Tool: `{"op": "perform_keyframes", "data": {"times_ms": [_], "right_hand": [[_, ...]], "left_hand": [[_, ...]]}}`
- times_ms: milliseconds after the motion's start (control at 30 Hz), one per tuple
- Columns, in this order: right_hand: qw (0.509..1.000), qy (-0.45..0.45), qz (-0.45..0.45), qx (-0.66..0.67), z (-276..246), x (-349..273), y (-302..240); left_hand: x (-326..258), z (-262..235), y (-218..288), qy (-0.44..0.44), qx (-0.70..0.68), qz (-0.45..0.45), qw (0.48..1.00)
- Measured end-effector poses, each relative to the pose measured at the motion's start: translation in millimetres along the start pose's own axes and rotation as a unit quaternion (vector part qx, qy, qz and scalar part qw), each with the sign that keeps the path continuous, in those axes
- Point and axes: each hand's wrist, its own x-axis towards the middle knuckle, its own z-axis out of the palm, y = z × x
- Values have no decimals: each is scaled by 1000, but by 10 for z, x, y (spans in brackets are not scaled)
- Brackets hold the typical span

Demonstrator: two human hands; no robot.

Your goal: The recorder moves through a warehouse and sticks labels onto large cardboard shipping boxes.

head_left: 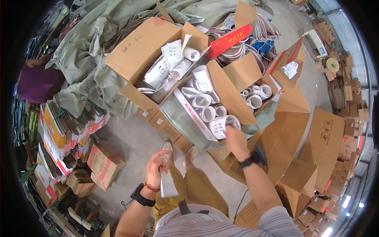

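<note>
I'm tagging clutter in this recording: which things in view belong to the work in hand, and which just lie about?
Apparently in the work:
white slip in the left hand
white roll at the right hand
open carton of rolls

Apparently lying about:
bundled flattened cartons, left
grey-green sheeting
purple object, far left

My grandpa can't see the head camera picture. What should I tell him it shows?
A person's right hand reaches to a white roll in an open cardboard box, while the left hand holds a white sheet. More boxes and stacked cardboard surround them.
</note>
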Motion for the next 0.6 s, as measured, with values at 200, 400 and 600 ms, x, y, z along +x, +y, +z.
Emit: {"op": "perform_keyframes", "data": {"times_ms": [200, 400, 600], "right_hand": [[893, 31, 127, 431, -569, -626, -138], [841, 10, 43, 539, -617, -878, -527], [823, 229, -1, 519, -898, -1022, -762]], "left_hand": [[53, 454, -67, -90, 79, 7, 993], [71, 814, 79, -180, -33, 24, 983], [-4, 525, 307, -117, -188, -69, 973]]}}
